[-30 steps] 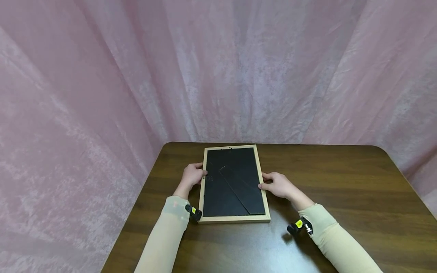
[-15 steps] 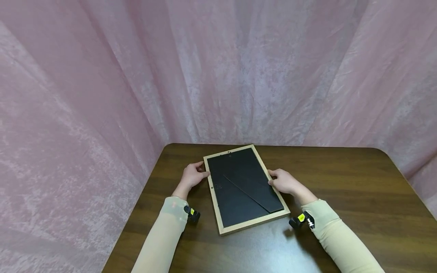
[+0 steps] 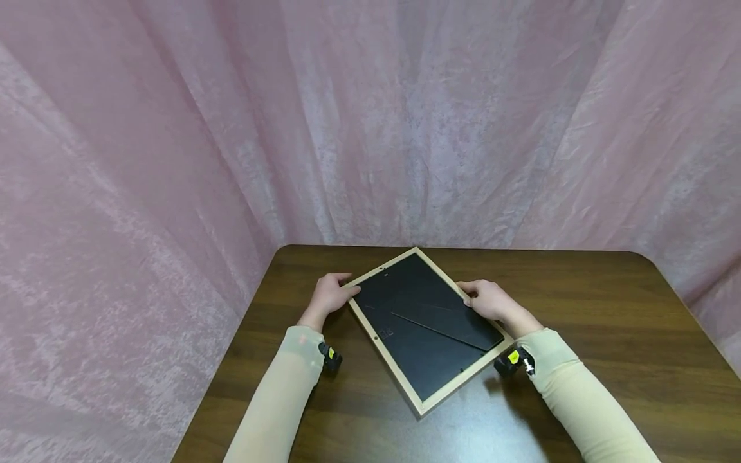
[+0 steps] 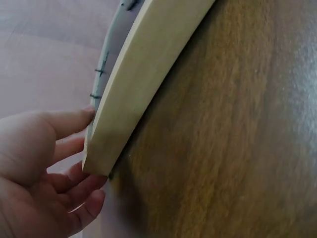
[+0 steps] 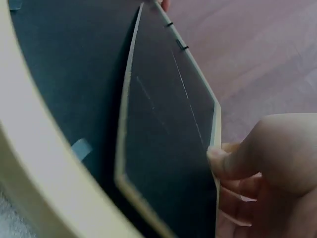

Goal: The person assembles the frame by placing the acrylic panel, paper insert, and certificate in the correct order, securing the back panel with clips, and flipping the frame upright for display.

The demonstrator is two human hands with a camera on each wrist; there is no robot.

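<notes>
A picture frame [image 3: 425, 321] with a pale wooden rim lies face down and askew on the dark wooden table [image 3: 579, 321], its black backing and folded stand upward. My left hand [image 3: 332, 296] holds its left corner. In the left wrist view the thumb lies on top of the rim [image 4: 143, 74] and the fingers [image 4: 89, 198] curl by the corner. My right hand [image 3: 489, 301] grips the upper right edge. In the right wrist view the right hand [image 5: 267, 158] has its thumb pressed at the edge of the black stand [image 5: 168, 124] and its fingers curled beneath.
Pink curtain [image 3: 370, 116] hangs close behind the table and along its left side. The table's far edge runs just beyond the frame's top corner. Bare tabletop stretches to the right of the frame and toward me.
Both hands have turned the frame counterclockwise on the table, from straight to diagonal. Its near end swung right, and the hands kept their hold on its edges.
</notes>
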